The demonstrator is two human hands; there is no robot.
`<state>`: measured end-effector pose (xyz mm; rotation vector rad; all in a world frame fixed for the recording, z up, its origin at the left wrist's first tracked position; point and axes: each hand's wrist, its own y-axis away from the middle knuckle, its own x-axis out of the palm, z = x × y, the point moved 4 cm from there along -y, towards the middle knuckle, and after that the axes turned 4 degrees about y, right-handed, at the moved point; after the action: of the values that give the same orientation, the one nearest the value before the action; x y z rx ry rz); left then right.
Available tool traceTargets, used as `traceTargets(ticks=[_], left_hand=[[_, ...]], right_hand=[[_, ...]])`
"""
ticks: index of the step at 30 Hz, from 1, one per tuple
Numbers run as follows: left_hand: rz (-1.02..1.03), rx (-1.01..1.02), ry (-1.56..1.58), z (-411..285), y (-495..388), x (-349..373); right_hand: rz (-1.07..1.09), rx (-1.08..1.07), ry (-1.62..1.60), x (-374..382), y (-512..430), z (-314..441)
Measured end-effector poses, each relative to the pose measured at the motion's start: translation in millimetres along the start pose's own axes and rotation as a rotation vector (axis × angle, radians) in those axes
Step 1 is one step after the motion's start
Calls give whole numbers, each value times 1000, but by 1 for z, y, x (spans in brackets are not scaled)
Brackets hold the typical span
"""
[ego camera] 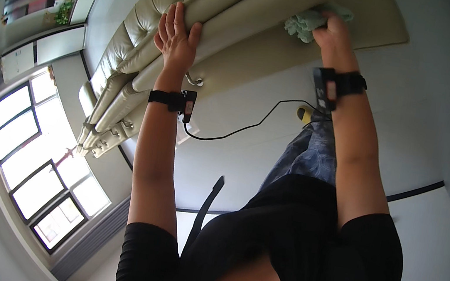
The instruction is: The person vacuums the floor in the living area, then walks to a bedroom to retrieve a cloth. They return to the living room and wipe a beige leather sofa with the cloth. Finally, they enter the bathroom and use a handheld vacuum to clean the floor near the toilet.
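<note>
A cream leather sofa (246,14) with a tufted back runs across the upper part of the head view. My left hand (177,38) rests palm down on it, fingers extended, with nothing held. At the sofa's front edge, my right hand (332,31) grips a crumpled pale green cloth (304,24); the fingers are partly hidden behind the cloth and hand. Each wrist carries a strapped black device, and a thin black cable (259,124) hangs in a curve between them.
A metal sofa leg (195,80) stands below the seat. More sofa sections extend towards the windows (44,155) at the left. A yellow shoe (303,114) shows on the floor beside my trouser leg. White furniture with a dark edge (417,192) stands at the right.
</note>
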<state>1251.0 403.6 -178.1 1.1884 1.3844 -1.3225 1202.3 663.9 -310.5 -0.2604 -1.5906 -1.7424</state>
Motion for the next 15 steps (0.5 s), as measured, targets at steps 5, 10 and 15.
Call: traceTargets(ticks=[5,10,15], left_hand=[[0,4,8,12,2,7],[44,-14,4,20,4,5],[30,14,7,17,4,3]], right_hand=[[52,-39,-110,-6,-8,-22],[101,-109,7,-39,-7,7],[-77,-487,462,-93,15,105]])
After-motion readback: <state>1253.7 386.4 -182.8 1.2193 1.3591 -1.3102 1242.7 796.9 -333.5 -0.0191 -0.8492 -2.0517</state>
